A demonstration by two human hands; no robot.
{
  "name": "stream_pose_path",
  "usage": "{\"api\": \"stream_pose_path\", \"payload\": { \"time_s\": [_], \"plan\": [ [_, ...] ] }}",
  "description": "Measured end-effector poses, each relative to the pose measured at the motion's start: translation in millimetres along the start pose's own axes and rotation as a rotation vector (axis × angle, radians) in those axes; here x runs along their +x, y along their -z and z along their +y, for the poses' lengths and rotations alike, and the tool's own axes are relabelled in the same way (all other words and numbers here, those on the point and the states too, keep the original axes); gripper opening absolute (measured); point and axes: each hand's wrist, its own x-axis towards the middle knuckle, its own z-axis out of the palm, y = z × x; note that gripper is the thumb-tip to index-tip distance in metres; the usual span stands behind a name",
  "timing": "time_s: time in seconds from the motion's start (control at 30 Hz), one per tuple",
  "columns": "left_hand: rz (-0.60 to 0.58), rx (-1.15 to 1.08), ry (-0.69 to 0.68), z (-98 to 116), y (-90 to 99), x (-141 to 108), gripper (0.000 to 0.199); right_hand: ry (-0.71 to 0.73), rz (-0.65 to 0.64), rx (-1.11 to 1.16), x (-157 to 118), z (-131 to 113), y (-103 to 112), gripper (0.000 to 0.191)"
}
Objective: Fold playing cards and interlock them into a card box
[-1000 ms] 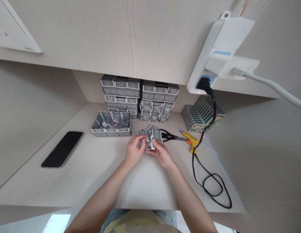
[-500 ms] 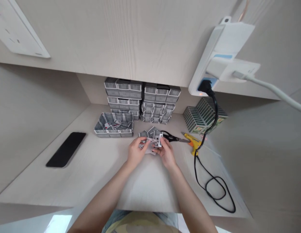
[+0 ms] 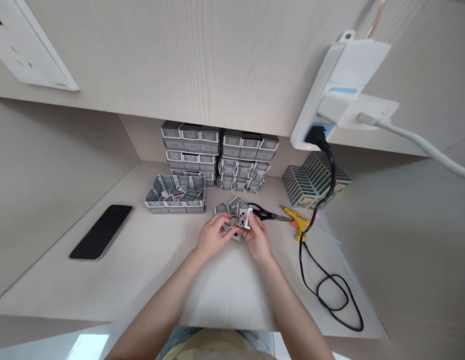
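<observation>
My right hand [image 3: 258,239] grips a small playing card [image 3: 245,218] by its right side; the card has a folded edge and its face shows. My left hand [image 3: 213,235] is pinched at the card's lower left, its thumb and fingertips closed on the card's edge. Loose cards [image 3: 225,208] lie on the table just beyond and beneath both hands, some backs up, some faces up. Black-handled scissors [image 3: 265,215] lie just right of the cards, partly behind my right hand.
An open card-built box [image 3: 176,207] holds loose pieces, with stacked card boxes [image 3: 193,145] behind. A phone [image 3: 101,232] lies left. A yellow glue gun [image 3: 300,222], its looping black cord and striped card stacks [image 3: 302,187] are right. A power strip [image 3: 318,105] hangs above.
The card in my right hand has turned so its face shows more fully. My left fingers have moved right and closed in toward it.
</observation>
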Motion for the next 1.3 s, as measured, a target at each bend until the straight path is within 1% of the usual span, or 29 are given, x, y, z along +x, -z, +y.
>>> {"api": "stream_pose_path", "payload": {
  "time_s": [0.07,0.13,0.27,0.4,0.53,0.63,0.83,0.97,1.1,1.3],
  "plan": [
    [-0.059,0.000,-0.052,2.1,0.4,-1.0,0.015,0.006,0.002,-0.004,0.1,0.3,0.3,0.031],
    [-0.091,0.002,-0.081,2.9,1.0,-1.4,0.013,0.018,0.002,-0.015,0.4,0.6,1.1,0.029],
    [-0.129,0.015,-0.100,3.4,2.6,-1.4,0.010,0.012,-0.011,-0.026,0.8,1.1,2.4,0.026],
    [-0.164,0.076,-0.101,5.2,2.8,-2.6,0.009,0.008,0.000,-0.053,1.0,3.5,2.7,0.029],
    [-0.154,0.145,-0.089,5.1,1.0,-4.4,0.008,-0.001,-0.005,-0.178,0.7,7.9,2.4,0.034],
    [-0.136,0.171,-0.096,3.4,-0.1,-4.9,0.006,0.007,-0.012,-0.258,0.4,8.8,1.6,0.034],
    [-0.111,0.168,-0.088,2.8,-1.2,-4.7,0.005,0.040,-0.051,-0.330,-0.2,4.2,-1.1,0.035],
    [-0.125,0.151,-0.077,4.9,-0.5,-4.8,0.006,-0.012,-0.104,-0.344,-0.7,3.2,-0.9,0.041],
    [-0.140,0.126,-0.081,6.3,-0.2,-5.2,0.007,-0.082,-0.146,-0.293,-1.2,4.5,0.8,0.040],
    [-0.126,0.078,-0.081,3.5,-3.1,-7.3,0.005,-0.156,-0.206,-0.068,-4.3,7.3,-1.4,0.030]
  ]
}}
